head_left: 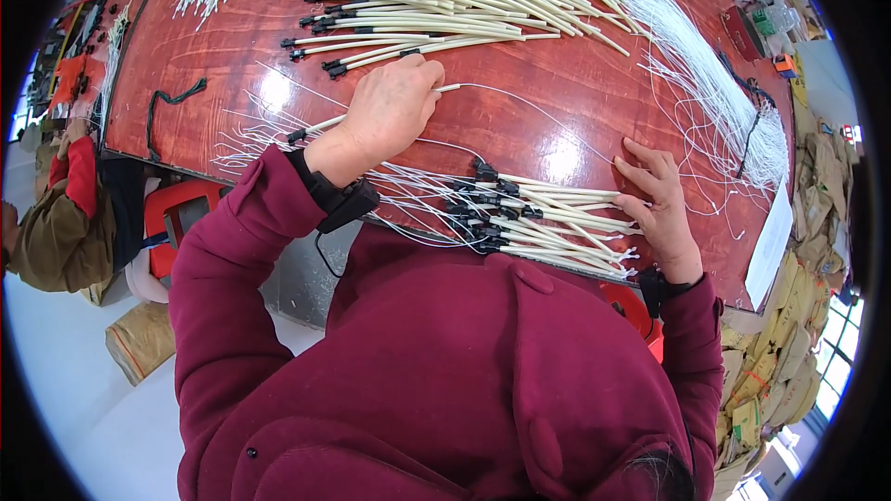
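My left hand [385, 116] is closed around a cream tube [449, 88], whose black plastic end piece [297, 136] sticks out near the wrist. From the tube's right end a thin white cord [543, 109] runs in a slack curve to the fingertips of my right hand [655, 187]. That hand's fingers are spread, with thumb and forefinger apart; the cord meets a fingertip. Between my hands and my body lies a bundle of cream tubes [557, 213] with black end pieces, white cords trailing left from them. Whether the right thumb touches this bundle I cannot tell.
Beyond my hands a large pile of similar tubes [445, 0] lies on the red-brown table [223, 65]. A thick hank of white cord [715, 74] stretches along the right side. A black strap [167, 102] lies at the left. Another person [65, 213] sits further left, near a red stool [176, 209].
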Motion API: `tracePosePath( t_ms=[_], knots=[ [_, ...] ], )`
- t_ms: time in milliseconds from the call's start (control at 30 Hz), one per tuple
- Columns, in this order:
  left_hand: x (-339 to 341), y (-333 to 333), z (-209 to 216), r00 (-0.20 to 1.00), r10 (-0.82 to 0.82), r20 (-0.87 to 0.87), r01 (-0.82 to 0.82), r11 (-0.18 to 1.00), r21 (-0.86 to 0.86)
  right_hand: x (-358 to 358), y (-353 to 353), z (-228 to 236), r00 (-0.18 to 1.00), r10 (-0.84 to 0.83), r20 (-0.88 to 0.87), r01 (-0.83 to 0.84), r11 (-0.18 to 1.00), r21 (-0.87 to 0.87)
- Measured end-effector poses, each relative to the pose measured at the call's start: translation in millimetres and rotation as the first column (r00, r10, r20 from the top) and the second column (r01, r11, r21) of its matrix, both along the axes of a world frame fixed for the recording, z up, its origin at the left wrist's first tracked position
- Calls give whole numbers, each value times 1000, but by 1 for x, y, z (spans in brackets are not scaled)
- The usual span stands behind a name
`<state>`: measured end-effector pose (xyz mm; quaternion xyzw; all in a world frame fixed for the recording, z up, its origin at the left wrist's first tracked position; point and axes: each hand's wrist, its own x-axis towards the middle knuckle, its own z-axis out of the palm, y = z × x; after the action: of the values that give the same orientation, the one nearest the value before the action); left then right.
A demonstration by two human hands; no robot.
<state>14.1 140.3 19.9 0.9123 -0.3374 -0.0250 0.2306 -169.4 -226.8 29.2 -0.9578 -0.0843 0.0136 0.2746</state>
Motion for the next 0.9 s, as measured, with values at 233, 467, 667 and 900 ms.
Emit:
tracePosePath(
  t_ms=[233,467,667,900],
  knots=[
    [-1,2,1,1000,13,0,-13,1000,-8,1,0,-1,1000,5,14,-5,1000,-8],
    [-1,3,0,1000,10,8,-10,1000,-19,0,2,-1,1000,-9,11,9,1000,-7],
    [-1,10,-1,1000,2,19,-2,1000,-14,1,2,-1,1000,-11,13,11,1000,-7],
    [-12,16,3,999,-27,-20,26,999,-28,2,2,-3,998,-14,65,13,1000,16]
  ],
)
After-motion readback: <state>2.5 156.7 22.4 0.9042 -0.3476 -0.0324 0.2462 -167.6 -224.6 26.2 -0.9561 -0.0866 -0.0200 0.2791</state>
